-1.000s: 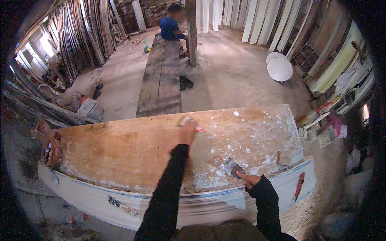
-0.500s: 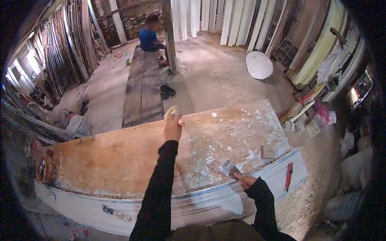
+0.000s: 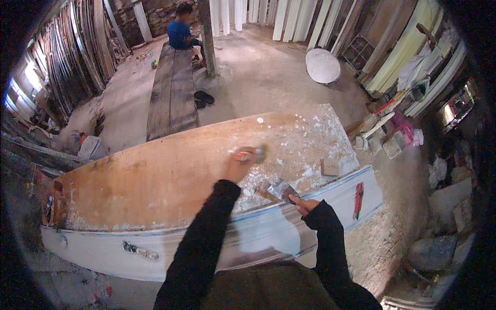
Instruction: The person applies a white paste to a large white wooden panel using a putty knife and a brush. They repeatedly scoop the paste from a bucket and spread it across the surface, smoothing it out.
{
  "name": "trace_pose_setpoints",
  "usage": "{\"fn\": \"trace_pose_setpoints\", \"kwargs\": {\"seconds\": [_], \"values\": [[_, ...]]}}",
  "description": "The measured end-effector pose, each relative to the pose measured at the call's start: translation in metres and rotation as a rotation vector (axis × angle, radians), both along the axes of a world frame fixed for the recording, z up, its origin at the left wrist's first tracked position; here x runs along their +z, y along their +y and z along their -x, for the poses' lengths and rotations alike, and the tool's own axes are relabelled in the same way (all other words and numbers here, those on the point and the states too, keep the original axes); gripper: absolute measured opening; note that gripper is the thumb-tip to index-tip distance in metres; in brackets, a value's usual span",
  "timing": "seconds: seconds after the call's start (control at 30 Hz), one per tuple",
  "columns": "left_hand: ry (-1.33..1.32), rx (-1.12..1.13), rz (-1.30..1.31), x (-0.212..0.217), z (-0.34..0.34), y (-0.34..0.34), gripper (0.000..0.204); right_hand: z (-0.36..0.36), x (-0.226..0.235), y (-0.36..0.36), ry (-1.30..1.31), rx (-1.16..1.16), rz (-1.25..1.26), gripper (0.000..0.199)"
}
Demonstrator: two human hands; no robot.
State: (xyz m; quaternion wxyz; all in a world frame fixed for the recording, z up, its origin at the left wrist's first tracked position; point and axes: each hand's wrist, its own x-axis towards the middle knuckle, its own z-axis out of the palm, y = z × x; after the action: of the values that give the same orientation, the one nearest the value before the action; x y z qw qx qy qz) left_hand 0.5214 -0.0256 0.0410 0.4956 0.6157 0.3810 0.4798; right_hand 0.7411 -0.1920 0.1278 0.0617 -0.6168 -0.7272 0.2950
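My left hand (image 3: 238, 168) is closed around a paintbrush (image 3: 262, 153) with a red handle. The brush's blurred bristles point right, over the white-spotted part of a brown wooden panel (image 3: 155, 170). Whether they touch the wood I cannot tell. In my right hand (image 3: 306, 205) is a putty knife (image 3: 281, 190), its wide, smeared blade angled left above the panel's near edge. Along that edge runs a long white board (image 3: 201, 243) with blue streaks. On it lie a red utility knife (image 3: 358, 200), right of my right hand, and a white-smeared tool (image 3: 140, 250) at the left.
A small flat block (image 3: 329, 167) rests near the panel's right end. Beyond the panel stand a plank bench (image 3: 170, 93) with a seated person (image 3: 180, 33), a post (image 3: 206, 41) and a round white disc (image 3: 323, 66). Wood strips lean at the left; rubble (image 3: 395, 144) lies right.
My left hand has brought the brush from the panel's far edge nearer and to the right, turning its bristles rightward. My right hand still holds the putty knife. The whole view has shifted somewhat.
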Motion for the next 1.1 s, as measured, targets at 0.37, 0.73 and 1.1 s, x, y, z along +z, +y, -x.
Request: {"fn": "trace_pose_setpoints", "kwargs": {"seconds": [0.37, 0.73, 1.1], "values": [[0.284, 0.531, 0.199, -0.006, 0.195, -0.109, 0.010, -0.058, -0.094, 0.100, -0.089, 0.383, 0.166, 0.028], [-0.080, 0.793, 0.291, -0.008, 0.180, -0.170, 0.008, -0.077, -0.113, 0.127, 0.357, 0.753, -0.246, 0.021], [-0.160, 0.835, 0.416, -0.023, 0.161, -0.158, 0.009, -0.036, -0.157, 0.168, -0.285, 0.482, 0.563, 0.033]]}}
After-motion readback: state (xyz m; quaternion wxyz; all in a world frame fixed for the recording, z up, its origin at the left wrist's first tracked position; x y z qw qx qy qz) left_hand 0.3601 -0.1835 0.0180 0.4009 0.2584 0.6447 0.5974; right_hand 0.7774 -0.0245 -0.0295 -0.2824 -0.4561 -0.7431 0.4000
